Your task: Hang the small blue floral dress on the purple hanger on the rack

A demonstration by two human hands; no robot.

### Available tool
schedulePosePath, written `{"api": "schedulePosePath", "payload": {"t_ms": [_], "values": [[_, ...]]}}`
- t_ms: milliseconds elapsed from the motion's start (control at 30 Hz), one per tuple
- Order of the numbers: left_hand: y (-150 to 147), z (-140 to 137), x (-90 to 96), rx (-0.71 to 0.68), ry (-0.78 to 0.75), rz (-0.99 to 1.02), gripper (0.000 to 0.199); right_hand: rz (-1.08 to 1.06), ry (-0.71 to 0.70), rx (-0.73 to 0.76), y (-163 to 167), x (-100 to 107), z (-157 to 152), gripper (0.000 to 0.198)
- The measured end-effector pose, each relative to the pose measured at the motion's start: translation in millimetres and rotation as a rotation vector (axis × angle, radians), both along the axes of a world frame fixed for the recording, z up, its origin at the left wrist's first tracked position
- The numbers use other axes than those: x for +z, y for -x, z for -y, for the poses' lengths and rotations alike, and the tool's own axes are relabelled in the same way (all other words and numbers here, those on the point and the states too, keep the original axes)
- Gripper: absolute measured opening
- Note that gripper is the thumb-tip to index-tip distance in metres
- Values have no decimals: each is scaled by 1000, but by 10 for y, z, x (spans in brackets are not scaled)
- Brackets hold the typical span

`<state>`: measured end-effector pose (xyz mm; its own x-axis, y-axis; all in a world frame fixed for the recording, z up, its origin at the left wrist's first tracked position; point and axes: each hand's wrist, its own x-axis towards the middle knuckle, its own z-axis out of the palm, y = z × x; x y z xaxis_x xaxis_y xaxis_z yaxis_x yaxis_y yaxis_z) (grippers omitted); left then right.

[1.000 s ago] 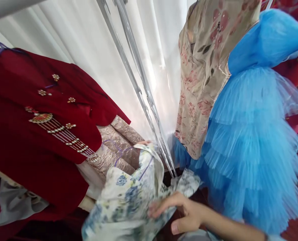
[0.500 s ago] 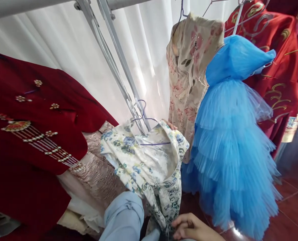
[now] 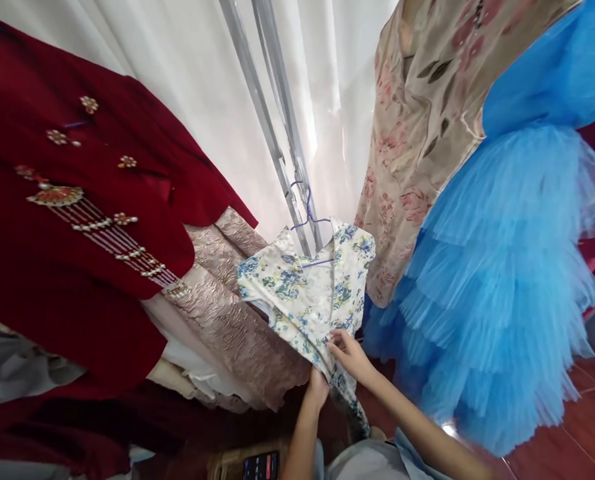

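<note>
A white sleeveless-looking dress with blue and green flowers (image 3: 292, 283) hangs on a thin purple hanger (image 3: 308, 203) in front of me. My right hand (image 3: 346, 350) is on the front of the dress at the waist, thumb and fingers pinching the fabric where the front panels cross. Lower and to the left, my left hand (image 3: 319, 385) grips the side edge of the dress, its fingers hidden behind the cloth. The dress narrows and hangs down below both hands.
A dark red jacket (image 3: 77, 267) with beaded ornaments and a pink brocade skirt (image 3: 227, 313) hang at left. To the right are a beige floral dress (image 3: 397, 167) and a blue tulle gown (image 3: 477, 267). Metal poles (image 3: 277, 120) stand behind. A phone (image 3: 261, 465) lies low down.
My left hand has come from the dress's right shoulder down to its waist. My right hand has moved up onto the front. The dress now hangs flatter, and the view has tilted downward.
</note>
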<state>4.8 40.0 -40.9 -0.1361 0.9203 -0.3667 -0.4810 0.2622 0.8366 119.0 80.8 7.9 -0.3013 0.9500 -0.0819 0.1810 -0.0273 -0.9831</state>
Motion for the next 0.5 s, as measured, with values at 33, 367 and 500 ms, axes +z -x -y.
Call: {"api": "schedulePosePath", "payload": {"t_ms": [33, 367, 500], "values": [[-1, 88, -103, 29, 23, 13, 47, 115, -20, -4, 71, 5, -90, 31], [159, 164, -225, 88, -78, -355, 37, 296, 235, 85, 305, 196, -345, 25], [231, 162, -383, 73, -98, -389, 30, 131, 335, 139, 226, 485, -480, 25]]}}
